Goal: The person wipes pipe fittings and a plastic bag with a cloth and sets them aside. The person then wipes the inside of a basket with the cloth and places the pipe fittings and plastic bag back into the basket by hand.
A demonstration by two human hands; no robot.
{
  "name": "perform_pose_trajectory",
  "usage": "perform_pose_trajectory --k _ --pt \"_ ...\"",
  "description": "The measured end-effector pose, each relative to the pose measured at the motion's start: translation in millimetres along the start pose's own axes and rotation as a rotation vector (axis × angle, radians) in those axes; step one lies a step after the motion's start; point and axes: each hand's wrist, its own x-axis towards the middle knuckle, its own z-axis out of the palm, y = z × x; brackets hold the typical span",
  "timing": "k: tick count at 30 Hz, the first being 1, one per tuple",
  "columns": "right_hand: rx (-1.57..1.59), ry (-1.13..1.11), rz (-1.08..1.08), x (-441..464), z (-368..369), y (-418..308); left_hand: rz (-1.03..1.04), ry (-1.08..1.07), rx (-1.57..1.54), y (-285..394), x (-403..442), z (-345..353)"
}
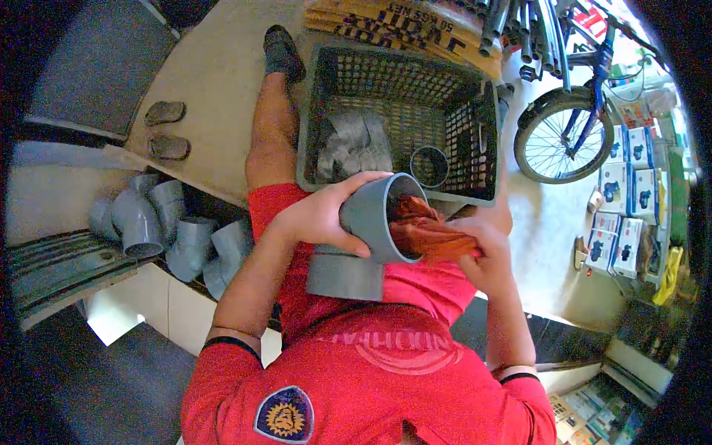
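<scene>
L hand (326, 211) has the grey fitting (367, 215): thumb on the near side, fingers over the far side, grip wrapped approx. the tube's width. Fitting sits above the lap (437, 293), btwn both hands. Key bit: main tube's long axis runs roughly L–R across the body, slight tilt, open mouth facing R; lower section angles back toward the torso. R hand (482, 248) is on the mouth side, pinching a bunched red-brown rag (445, 241); rag's other end is in the mouth, so rag bridges hand & opening. R fingers partly hidden by cloth, can't tell exact finger pos. or how deep rag goes. L hand is nearer the fitting (touching); R is just off the rim. Crate (467, 197) is just fwd of the hands, w/ more grey parts (354, 141) inside. Other grey fittings (137, 222) are off to the L, well apart from R hand.
</scene>
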Motion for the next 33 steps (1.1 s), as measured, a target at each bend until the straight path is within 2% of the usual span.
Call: perform_pose_trajectory --k 2,3,5,7,10,11,14,15,18,21,23,25,28,29,32,33 --pt "-0.011 0.188 -0.212 6.5 -2.0 -14.7 0.017 0.018 0.013 -4.1 -1.4 1.4" --pt "-0.053 0.131 -0.273 12.1 -1.8 -11.5 0.013 0.009 0.010 -4.7 -0.7 4.4" --pt "0.033 -0.236 -0.233 20.0 3.5 -11.5 0.019 -0.010 0.012 -2.3 6.8 8.3" --pt "0.218 -0.578 -0.195 32.5 11.2 -13.8 -0.083 -0.063 0.070 18.7 14.2 13.3" --pt "0.230 -0.622 -0.173 33.4 17.1 -16.0 -0.192 -0.057 0.299 39.0 19.3 22.6" --pt "0.322 -0.544 -0.147 35.4 19.1 -20.7 -0.217 -0.042 0.378 43.3 20.1 26.7" --pt "0.843 -0.483 0.370 22.5 34.2 -5.3 -0.266 -0.012 0.527 59.8 24.4 35.0" --pt "0.806 -0.375 0.402 22.1 36.6 -4.0 -0.286 -0.013 0.550 64.8 25.9 36.6" --pt "1.001 -0.281 0.490 21.3 36.8 -4.2 -0.314 -0.017 0.500 62.4 27.7 34.5" --pt "0.739 -0.180 0.426 10.7 27.9 6.0 -0.310 -0.050 0.366 47.7 28.5 24.1" --pt "0.502 -0.144 0.291 4.6 26.6 5.5 -0.291 -0.078 0.209 22.9 24.8 19.2" --pt "0.192 -0.147 0.051 4.5 25.0 2.9 -0.253 -0.087 0.005 -8.0 22.9 16.2" --pt "0.354 -0.109 0.152 -3.3 31.9 15.2 -0.242 -0.078 -0.010 -20.2 21.9 19.6" --pt "0.358 -0.020 0.109 -4.3 35.3 19.9 -0.241 -0.094 0.035 -21.3 23.1 20.7" --pt "0.341 0.070 0.446 -12.3 41.1 38.6 -0.239 -0.123 0.197 11.6 31.3 19.8" --pt "0.259 0.145 0.250 -11.3 46.7 43.6 -0.240 -0.122 0.268 24.3 33.5 21.5"
